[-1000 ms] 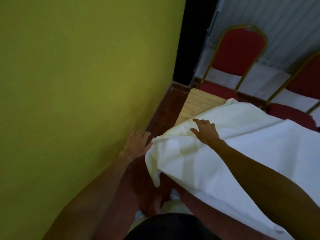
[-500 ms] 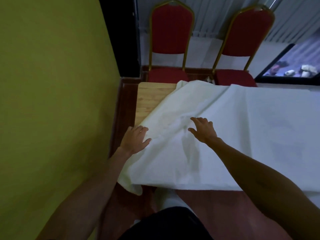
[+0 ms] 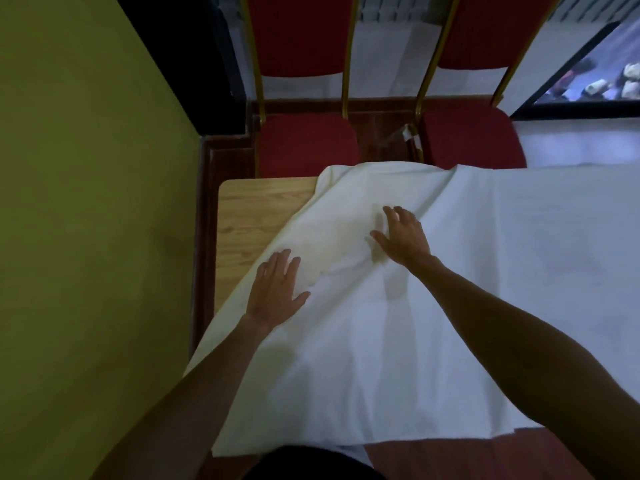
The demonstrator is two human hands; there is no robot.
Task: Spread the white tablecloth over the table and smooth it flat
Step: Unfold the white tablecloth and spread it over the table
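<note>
The white tablecloth (image 3: 433, 306) covers most of the wooden table (image 3: 249, 216), whose far-left corner shows bare. The cloth's left edge runs on a slant from the far side down to the near edge, where it hangs over. My left hand (image 3: 277, 289) lies flat on the cloth by that slanted edge, fingers spread. My right hand (image 3: 403, 237) rests palm down farther in, fingers apart, with faint creases in the cloth around it. Neither hand grips anything.
A yellow-green wall (image 3: 86, 220) stands close on the left, with a narrow strip of dark red floor (image 3: 204, 237) between it and the table. Two red chairs with gold frames (image 3: 304, 143) (image 3: 471, 140) are set against the table's far side. A dark-framed window (image 3: 588, 74) is at the far right.
The view has swung from the wall to over the table. My left hand has moved from the cloth's edge onto the cloth, and both hands have slid forward, flat on it.
</note>
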